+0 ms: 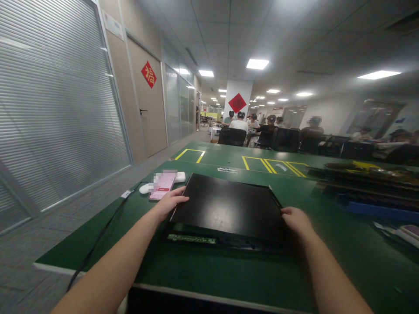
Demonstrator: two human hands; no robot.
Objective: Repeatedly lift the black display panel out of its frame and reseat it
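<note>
A flat black screen panel, like a laptop display, is held over the green table in front of me. My left hand grips its left edge, thumb on the dark face and the other fingers hidden beneath. On the opposite side, my right hand pinches the right edge, its fingertips partly out of sight behind the panel. Along the near edge a green circuit board strip shows beside a dark bar. Whether the panel touches the table at its far edge I cannot tell.
A phone with a lit screen lies left of the panel, by a white object and a black cable. Stacked dark panels and a blue tray are at right. Yellow tape marks the green table. People sit beyond.
</note>
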